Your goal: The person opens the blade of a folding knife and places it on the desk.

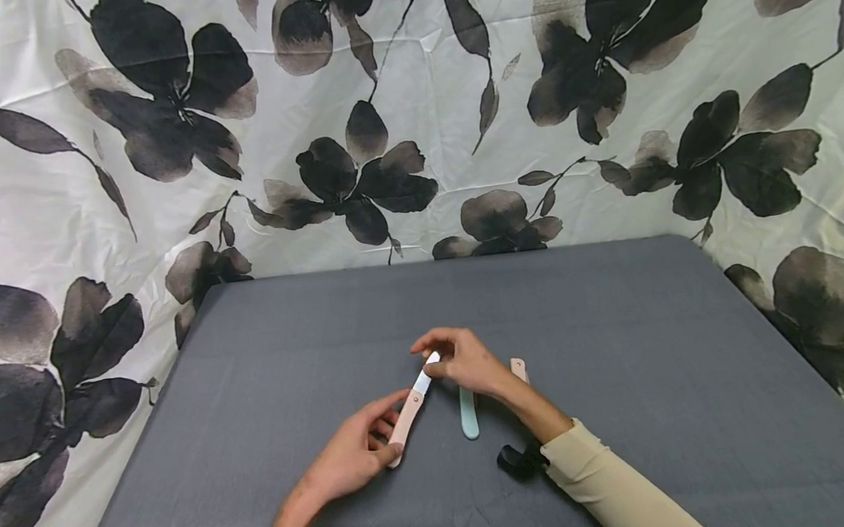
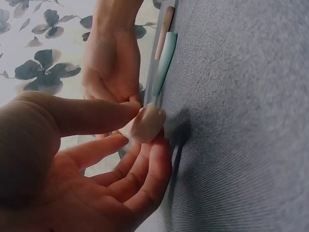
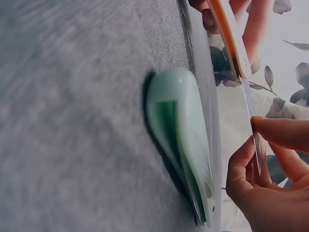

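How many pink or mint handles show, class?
3: pink handle in the left hand; mint handle on the table; second pink handle, partly hidden behind the right arm.

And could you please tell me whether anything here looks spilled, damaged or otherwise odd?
Nothing looks spilled or damaged. One oddity: the right hand pinches the bare, possibly sharp silver metal blade of the pale pink-handled knife, while the left hand holds its handle.
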A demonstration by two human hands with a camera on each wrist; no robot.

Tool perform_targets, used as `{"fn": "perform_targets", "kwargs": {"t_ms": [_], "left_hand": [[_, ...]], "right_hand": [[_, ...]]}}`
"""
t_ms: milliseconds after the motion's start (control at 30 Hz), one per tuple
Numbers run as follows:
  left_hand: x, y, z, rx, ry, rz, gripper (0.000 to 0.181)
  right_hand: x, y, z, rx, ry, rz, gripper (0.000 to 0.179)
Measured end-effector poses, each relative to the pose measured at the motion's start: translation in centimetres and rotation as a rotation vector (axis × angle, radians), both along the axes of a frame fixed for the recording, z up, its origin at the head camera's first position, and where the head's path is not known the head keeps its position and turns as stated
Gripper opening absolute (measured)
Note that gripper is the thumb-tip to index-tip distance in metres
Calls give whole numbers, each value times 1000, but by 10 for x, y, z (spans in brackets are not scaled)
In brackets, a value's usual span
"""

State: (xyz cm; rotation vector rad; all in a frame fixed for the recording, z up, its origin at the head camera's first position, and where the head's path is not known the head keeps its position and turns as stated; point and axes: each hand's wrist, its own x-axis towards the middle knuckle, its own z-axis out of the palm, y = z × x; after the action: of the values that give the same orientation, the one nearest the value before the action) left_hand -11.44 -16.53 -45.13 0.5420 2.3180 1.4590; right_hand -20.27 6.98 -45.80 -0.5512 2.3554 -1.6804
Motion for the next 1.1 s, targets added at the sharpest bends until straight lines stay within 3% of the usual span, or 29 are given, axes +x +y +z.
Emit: {"fn": "perform_targets", "kwargs": {"t_ms": [333, 600, 733, 933, 1100], "left_hand": [[9, 4, -3, -78, 101, 0, 93], [10, 7, -1, -182, 177, 21, 89], [11, 7, 0, -219, 190, 36, 89], [13, 8, -2, -263, 232, 90, 89], [13, 8, -3, -286, 223, 116, 88]], "right_hand": [[-1, -13, -5, 0, -56, -123, 42], [-1, -24, -6, 7, -100, -237, 41], [-1, -28, -5, 73, -77, -236, 37], [0, -35, -2, 234, 33, -202, 36], [2, -38, -2, 301, 103, -173, 38]]}}
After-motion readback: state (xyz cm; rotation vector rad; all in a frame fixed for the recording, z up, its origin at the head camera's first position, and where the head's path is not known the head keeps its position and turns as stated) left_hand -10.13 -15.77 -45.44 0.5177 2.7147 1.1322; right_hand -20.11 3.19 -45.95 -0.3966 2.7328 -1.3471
